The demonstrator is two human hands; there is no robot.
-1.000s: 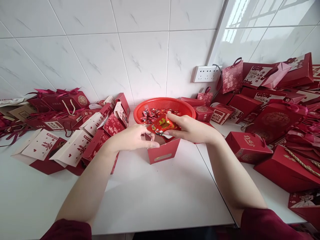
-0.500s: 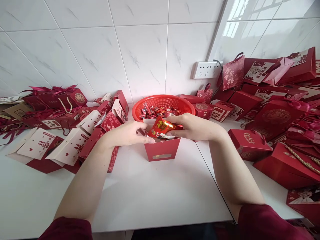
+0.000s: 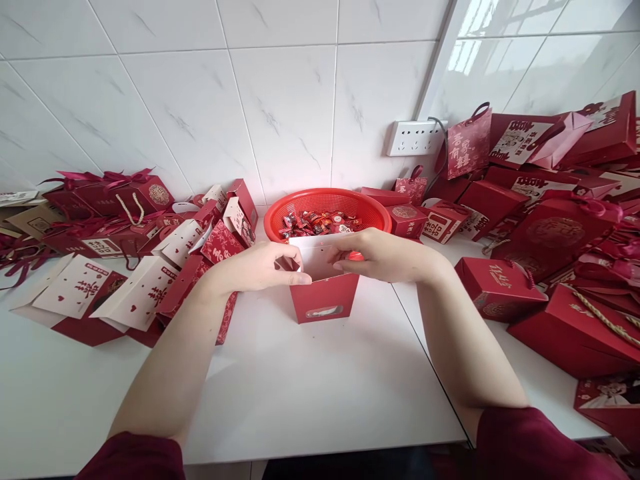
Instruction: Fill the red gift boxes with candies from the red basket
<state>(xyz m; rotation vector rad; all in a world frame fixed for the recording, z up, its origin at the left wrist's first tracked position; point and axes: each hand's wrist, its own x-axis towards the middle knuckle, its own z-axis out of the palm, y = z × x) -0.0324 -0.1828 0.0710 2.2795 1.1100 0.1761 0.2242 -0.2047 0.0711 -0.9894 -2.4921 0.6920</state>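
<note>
A red paper gift box (image 3: 324, 293) stands upright on the white table, its top open and a pale back flap raised. Through the oval window (image 3: 325, 311) in its front, something whitish shows inside. My left hand (image 3: 273, 265) grips the left rim, thumb on the front edge and fingers curled around the side. Over the right part of the opening is my right hand (image 3: 373, 257), its fingers bent in and apart from the thumb, with no packet visible in it. Behind the box sits a red plastic basket (image 3: 280, 203) holding wrapped candies (image 3: 320, 223).
Red and white gift boxes (image 3: 143, 293) crowd the left side. More red boxes (image 3: 500, 287) are piled on the right, up against the wall. A white power strip (image 3: 415, 138) is fixed to the tiled wall. A seam crosses the table on the right.
The shiny red and gold packet has left my right hand and gone down into the box. A whitish shape now shows in the window. My left hand stays at the rim.
</note>
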